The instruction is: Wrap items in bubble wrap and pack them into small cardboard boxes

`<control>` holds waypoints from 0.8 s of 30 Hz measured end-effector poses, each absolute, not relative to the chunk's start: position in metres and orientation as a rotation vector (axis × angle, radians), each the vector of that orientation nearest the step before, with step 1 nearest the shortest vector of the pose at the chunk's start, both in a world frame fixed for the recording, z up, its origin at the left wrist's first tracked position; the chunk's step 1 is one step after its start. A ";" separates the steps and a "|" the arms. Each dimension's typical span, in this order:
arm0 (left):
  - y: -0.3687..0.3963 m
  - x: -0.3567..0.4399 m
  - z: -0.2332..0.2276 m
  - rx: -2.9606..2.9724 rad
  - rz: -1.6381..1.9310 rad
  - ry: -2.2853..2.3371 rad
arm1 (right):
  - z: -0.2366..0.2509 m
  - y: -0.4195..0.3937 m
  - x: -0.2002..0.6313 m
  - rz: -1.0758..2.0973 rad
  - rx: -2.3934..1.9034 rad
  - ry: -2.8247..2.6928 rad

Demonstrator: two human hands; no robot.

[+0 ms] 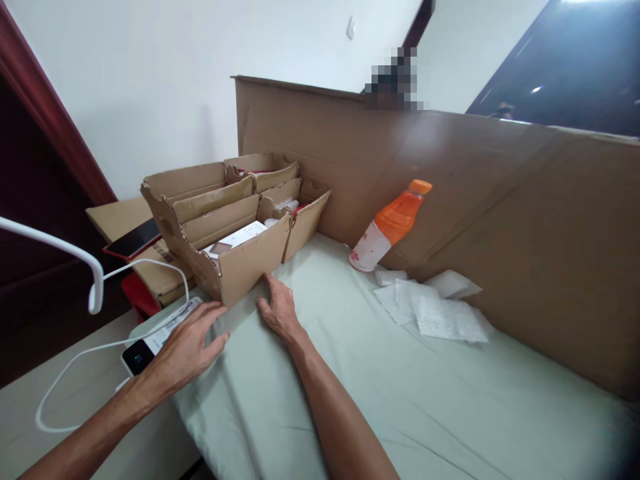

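A divided cardboard box [255, 258] stands at the far left of the cloth-covered table. Inside its front compartment lies a white box [245, 233], and small white and red items show in the compartments behind. My left hand [193, 339] is at the box's near left corner, fingertips at its lower edge, thumb apart. Against or very near the lower front side of the same box is my right hand [280, 308], its fingers partly extended and its thumb apart. Neither hand has anything within its grasp that I can see.
An orange-capped bottle [387, 230] leans at the cardboard partition [525, 233]. Clear bubble-wrap pouches [440, 310] lie beside it. At left are a white cable [55, 387], a power bank [137, 357] and a dark phone [133, 239]. Pale green cloth [360, 380] covers the table.
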State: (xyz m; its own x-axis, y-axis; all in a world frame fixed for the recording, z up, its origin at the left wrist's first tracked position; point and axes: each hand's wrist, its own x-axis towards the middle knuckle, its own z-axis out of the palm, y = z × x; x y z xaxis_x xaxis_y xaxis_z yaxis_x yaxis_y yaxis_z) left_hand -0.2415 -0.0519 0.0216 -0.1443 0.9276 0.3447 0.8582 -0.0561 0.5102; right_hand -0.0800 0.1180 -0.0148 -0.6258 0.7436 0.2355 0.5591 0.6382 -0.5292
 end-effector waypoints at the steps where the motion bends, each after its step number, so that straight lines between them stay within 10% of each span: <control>1: -0.053 -0.240 0.021 1.990 0.961 2.080 | -0.012 0.116 -0.080 0.559 -1.017 -2.452; 24: -0.012 -0.072 0.006 2.466 0.727 1.542 | -0.004 -0.091 0.092 0.183 -0.586 -2.818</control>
